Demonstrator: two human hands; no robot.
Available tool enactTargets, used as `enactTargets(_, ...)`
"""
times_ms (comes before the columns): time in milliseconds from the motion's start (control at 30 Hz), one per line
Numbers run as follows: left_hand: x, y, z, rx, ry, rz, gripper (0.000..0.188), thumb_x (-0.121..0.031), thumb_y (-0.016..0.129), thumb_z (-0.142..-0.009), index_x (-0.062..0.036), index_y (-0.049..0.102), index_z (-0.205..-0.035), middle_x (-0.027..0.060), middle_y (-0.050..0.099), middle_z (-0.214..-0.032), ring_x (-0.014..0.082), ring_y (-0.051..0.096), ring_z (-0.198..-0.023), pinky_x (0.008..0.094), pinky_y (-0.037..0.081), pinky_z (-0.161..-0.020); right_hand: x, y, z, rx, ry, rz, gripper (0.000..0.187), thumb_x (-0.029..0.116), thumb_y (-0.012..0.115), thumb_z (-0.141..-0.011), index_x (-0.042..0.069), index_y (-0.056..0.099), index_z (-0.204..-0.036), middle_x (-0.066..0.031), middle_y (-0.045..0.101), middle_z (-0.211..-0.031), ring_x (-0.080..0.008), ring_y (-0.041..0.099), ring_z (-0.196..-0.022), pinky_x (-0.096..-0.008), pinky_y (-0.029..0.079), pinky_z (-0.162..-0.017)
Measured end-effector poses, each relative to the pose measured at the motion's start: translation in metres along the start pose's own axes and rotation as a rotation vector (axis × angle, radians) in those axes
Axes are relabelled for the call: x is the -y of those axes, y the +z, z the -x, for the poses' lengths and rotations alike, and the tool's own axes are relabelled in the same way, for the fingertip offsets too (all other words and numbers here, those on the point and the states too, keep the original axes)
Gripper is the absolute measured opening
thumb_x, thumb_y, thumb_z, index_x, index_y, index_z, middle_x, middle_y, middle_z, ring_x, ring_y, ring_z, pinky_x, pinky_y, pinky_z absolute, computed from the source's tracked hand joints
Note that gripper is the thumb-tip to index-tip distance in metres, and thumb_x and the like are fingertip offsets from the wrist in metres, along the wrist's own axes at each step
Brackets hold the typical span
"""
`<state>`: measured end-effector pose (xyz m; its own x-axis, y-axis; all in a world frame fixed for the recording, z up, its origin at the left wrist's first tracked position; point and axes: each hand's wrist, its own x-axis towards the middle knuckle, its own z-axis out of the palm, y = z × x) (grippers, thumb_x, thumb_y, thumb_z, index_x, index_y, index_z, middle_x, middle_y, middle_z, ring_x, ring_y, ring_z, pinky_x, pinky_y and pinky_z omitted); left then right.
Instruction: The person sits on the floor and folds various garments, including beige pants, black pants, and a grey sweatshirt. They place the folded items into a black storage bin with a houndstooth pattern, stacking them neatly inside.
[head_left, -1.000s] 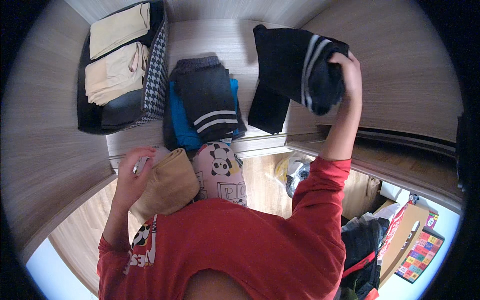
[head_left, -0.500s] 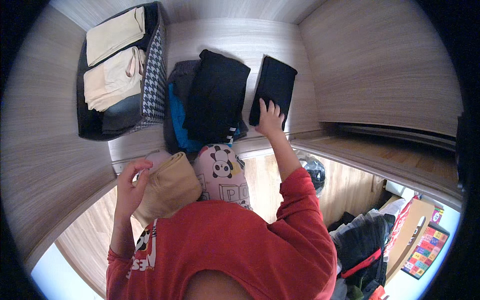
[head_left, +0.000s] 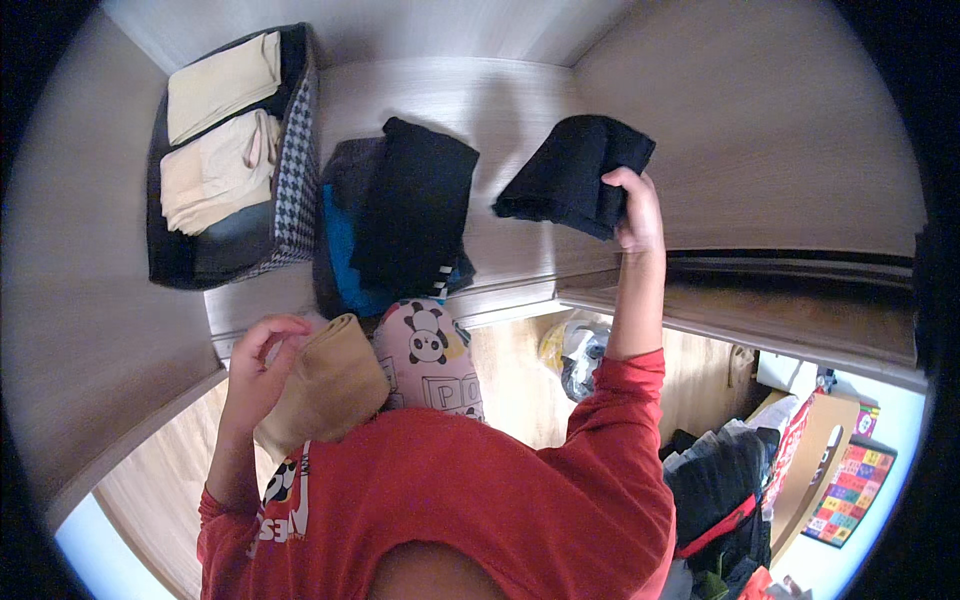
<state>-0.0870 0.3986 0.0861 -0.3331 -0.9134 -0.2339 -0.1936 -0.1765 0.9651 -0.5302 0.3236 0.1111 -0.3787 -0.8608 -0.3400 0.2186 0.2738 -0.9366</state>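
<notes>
My right hand (head_left: 637, 212) grips a folded black garment (head_left: 580, 172) by its right end, thumb on top. The garment hangs over the shelf surface, its layers fanning slightly. My left hand (head_left: 268, 362) is raised beside a folded tan garment (head_left: 330, 385) that lies on my lap; its fingers are curved, apart from the thumb, with nothing seen in them. Between the two hands, a pile of folded clothes sits on the shelf, with a black garment (head_left: 415, 210) on top and a blue one (head_left: 345, 270) partly showing below.
A houndstooth-sided fabric box (head_left: 298, 190) at the left holds folded cream garments (head_left: 222, 88) and dark ones. Wooden panels (head_left: 760, 130) wall the shelf. At the lower right are piled dark clothes and bags (head_left: 715, 490) and a cardboard box (head_left: 830, 455); a clear plastic bag (head_left: 583, 365) lies on the floor.
My right hand has picked the folded black garment up off the shelf and moved it up and to the right. My left hand has barely moved. The view has shifted slightly.
</notes>
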Motion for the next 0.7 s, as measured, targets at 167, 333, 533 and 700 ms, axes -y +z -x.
enactTargets(167,-0.041,0.020,-0.027,0.158,0.246,-0.041,0.017,0.004,0.048,-0.081,0.0007,0.054,-0.097,0.0110,0.053,-0.107,0.0188,0.050,-0.103,0.0290,0.039,-0.089,0.038,0.017,0.041,0.179,0.035,-0.241,0.031,0.006,0.051,-0.068,-0.005,0.054,-0.096,-0.0116,0.059,-0.089,-0.0204,0.058,-0.081,-0.0293,0.047,-0.074)
enactTargets(333,-0.105,0.052,-0.047,0.234,0.260,0.364,0.047,-0.001,0.050,-0.083,-0.0017,0.034,-0.127,0.0126,0.037,-0.129,0.0209,0.036,-0.120,0.0316,0.031,-0.097,0.048,0.064,0.091,0.493,0.066,-0.159,0.030,0.000,0.055,-0.072,-0.004,0.053,-0.102,-0.0106,0.060,-0.095,-0.0180,0.058,-0.083,-0.0285,0.047,-0.076)
enactTargets(533,-0.110,0.077,-0.055,0.287,0.212,0.659,0.080,-0.017,0.068,-0.074,0.0021,0.017,-0.132,0.0148,0.040,-0.122,0.0181,0.039,-0.114,0.0284,0.034,-0.094,0.025,0.115,0.120,0.658,-0.106,0.100,0.031,0.019,0.057,-0.084,0.000,0.053,-0.108,-0.0025,0.058,-0.100,-0.0096,0.052,-0.090,-0.0250,0.041,-0.081)
enactTargets(700,-0.109,0.071,-0.047,0.197,0.172,0.519,0.087,-0.011,0.070,-0.070,-0.0006,0.012,-0.133,0.0142,0.043,-0.116,0.0186,0.045,-0.106,0.0275,0.036,-0.092,0.017,0.127,0.131,0.629,-0.075,0.099,0.027,0.018,0.050,-0.089,0.000,0.053,-0.108,-0.0012,0.058,-0.101,-0.0078,0.051,-0.090,-0.0234,0.041,-0.081)
